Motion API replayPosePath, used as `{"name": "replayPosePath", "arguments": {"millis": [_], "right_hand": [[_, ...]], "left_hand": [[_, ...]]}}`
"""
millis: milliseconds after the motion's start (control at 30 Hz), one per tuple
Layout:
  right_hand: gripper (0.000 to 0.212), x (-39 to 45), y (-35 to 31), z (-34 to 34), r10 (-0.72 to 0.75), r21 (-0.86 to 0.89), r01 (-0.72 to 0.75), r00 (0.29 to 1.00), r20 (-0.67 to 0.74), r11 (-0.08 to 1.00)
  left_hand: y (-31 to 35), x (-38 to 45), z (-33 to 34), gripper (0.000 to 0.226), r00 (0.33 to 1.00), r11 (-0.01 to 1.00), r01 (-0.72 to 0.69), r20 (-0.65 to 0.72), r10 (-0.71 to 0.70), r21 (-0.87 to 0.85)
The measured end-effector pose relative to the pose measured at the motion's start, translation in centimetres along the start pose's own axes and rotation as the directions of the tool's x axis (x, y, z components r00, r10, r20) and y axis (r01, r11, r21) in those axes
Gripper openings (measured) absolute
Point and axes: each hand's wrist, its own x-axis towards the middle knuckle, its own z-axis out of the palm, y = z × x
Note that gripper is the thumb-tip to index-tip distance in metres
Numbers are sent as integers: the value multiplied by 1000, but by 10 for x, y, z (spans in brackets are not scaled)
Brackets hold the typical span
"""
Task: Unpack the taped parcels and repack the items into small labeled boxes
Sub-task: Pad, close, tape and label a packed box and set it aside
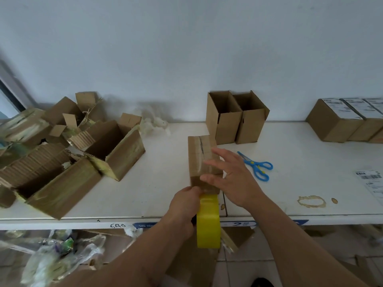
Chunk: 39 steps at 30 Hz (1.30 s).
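**Sealing a small box, more waiting**

The left hand [184, 206] grips a yellow tape roll [208, 222] at six o'clock, held against the near end of a small box [200, 154] lying on the white table [155, 193]. The right hand [230, 175] rests on the box with fingers spread and straight, steadying it.

By the look of things the job is well along. At three o'clock, labeled boxes [339, 119] stand closed in a row. At nine o'clock lie torn parcels [62, 162], already opened and apparently emptied. Two open boxes [236, 117] at twelve o'clock wait against the wall, so I judge filling, sealing and labeling remain. A loose label [371, 179] lies at the far right.

The box sits close to the table's front edge, and the roll hangs past it. Blue scissors [257, 165] lie just beside the right hand at two o'clock. Bare tabletop between the box and the torn parcels gives room to swing left.
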Motion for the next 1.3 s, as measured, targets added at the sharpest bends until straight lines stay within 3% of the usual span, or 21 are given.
{"name": "replayPosePath", "arguments": {"millis": [200,533,700,1067,1200,1300], "right_hand": [[40,2,18,20,-22,-28,22,1000,-10,999],[39,5,25,28,-83,-79,78,994,-68,994],[45,6,25,29,-95,-96,87,992,-78,992],[45,7,8,21,-15,-168,3,998,-69,986],[30,-6,-28,25,17,-43,-28,973,-232,999],[23,-25,-54,38,156,199,-128,979,-131,972]], "left_hand": [[2,-5,-6,12,999,994,-45,11,44,101],[-5,-8,-18,12,998,994,8,66,-15,109],[3,-18,-34,13,994,991,-88,68,81,100],[13,-20,-61,17,943,885,-325,40,331,334],[14,-13,-65,20,904,777,-391,49,424,493],[14,-6,-63,24,879,743,-435,63,472,509]]}}
